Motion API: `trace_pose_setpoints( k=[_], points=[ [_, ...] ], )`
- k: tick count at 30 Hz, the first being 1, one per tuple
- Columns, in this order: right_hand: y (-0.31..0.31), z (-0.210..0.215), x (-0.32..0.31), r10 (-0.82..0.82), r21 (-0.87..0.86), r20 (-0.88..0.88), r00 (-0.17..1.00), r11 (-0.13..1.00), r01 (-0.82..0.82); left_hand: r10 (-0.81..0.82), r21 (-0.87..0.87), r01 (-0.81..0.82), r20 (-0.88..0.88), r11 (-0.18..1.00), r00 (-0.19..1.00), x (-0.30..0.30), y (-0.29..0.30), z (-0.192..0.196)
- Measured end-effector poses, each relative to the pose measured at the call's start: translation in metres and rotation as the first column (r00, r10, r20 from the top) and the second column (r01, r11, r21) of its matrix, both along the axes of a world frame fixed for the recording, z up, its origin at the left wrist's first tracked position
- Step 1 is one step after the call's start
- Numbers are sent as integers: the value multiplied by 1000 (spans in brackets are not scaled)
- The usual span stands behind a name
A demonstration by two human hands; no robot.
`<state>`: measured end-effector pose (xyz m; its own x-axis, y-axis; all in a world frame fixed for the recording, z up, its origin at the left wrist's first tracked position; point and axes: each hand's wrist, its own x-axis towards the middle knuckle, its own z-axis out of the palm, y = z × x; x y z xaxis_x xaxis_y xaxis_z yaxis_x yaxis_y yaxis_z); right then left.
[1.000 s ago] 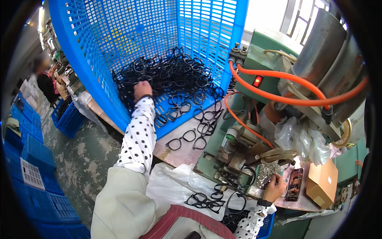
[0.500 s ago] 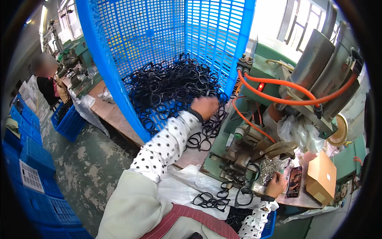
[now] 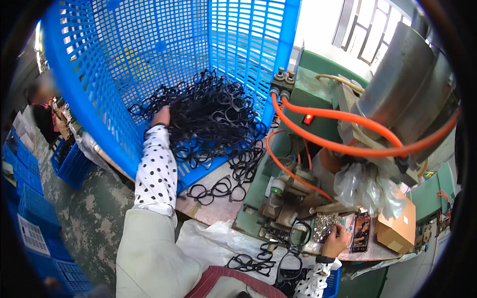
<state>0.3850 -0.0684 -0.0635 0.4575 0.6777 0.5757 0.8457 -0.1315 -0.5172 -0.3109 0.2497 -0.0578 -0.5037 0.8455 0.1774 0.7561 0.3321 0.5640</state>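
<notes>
My left hand [image 3: 161, 117] reaches into a tilted blue plastic crate [image 3: 149, 59] and lies against a tangled heap of black eyeglass frames [image 3: 213, 119]; the fingers are buried among the frames, so I cannot tell whether they grip any. More black frames [image 3: 218, 187] have spilled out of the crate onto the worktable. My right hand [image 3: 337, 238] is low on the right, its fingers pinched at a pile of small silvery metal parts [image 3: 325, 222] beside the green machine [image 3: 298, 149]. Black frames [image 3: 248, 262] also lie on a white sheet near my lap.
Orange hoses [image 3: 348, 144] loop across the green machine under a large metal drum [image 3: 402, 84]. A cardboard box [image 3: 397, 228] and a phone [image 3: 361, 232] sit at right. Blue crates [image 3: 30, 198] stack on the floor at left, where another person [image 3: 42, 114] sits.
My left hand swung right toward the crate's open mouth half a second ago and has now moved back left, deeper into the heap. The right hand stays by the metal parts.
</notes>
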Motion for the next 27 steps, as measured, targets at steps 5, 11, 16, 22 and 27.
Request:
trace_pose_setpoints(
  k=[5, 11, 16, 22, 27],
  points=[
    [-3, -1, 5, 17, 2, 26, 1000, 1000, -17, -392, 31, 475, -518, 879, 760, 241, -19, 1],
    [10, -9, 10, -29, 10, 71, 997, 1000, 28, -614, 343, 590, -48, 731, 788, 265, -76, -26],
    [9, -8, 3, -41, -5, 121, 992, 999, 41, -659, -66, 659, -176, 749, 732, 257, -165, 36],
    [4, -8, 6, -1, 37, 108, 994, 999, -3, -453, 524, 374, 26, 765, 891, 202, -235, -10],
    [8, -1, 5, 45, 58, -67, 997, 997, -41, -323, 566, 233, 61, 791, 945, 209, -252, -66]
  ],
)
